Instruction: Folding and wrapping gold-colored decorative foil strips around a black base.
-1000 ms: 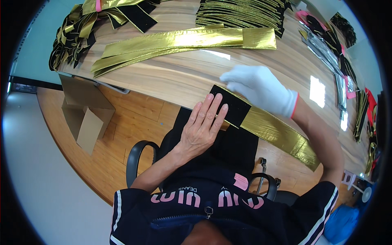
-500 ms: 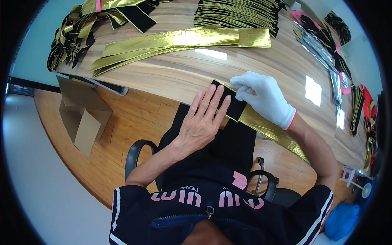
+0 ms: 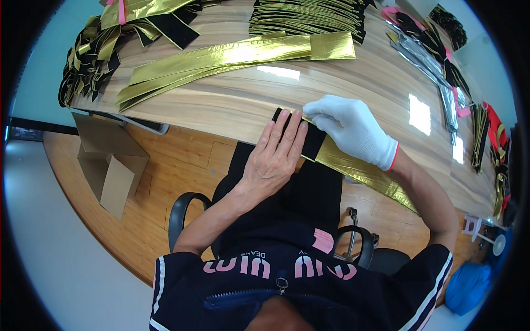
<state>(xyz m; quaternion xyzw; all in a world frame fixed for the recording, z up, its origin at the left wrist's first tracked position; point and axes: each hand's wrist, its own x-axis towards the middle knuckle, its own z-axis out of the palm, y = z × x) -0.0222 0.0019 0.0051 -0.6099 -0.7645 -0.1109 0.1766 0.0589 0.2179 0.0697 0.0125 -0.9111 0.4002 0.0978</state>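
A gold foil strip [image 3: 361, 172] with a black end section [image 3: 313, 144] lies slantwise along the table's near edge, its gold part running off toward my right forearm. My bare left hand [image 3: 273, 157] rests on the black section, fingers stretched out flat and close together. In a white glove with a red cuff, my right hand [image 3: 353, 132] is at the far edge of the same section. Its fingers are curled into a pinch, their tips near my left fingertips. Whatever is between them is hidden.
Other gold strips [image 3: 221, 58] lie across the wooden table [image 3: 210, 105]. Behind them is a stack of gold-edged black pieces [image 3: 306, 16]. Black-and-gold bundles [image 3: 99, 49] sit far left, silver strips [image 3: 433, 66] at right. An open cardboard box [image 3: 118, 165] stands on the floor.
The view has shifted slightly, so the table's contents appear further left. My left fingers have drawn closer together and slid a little right over the black section. The right hand stays pinched at the edge.
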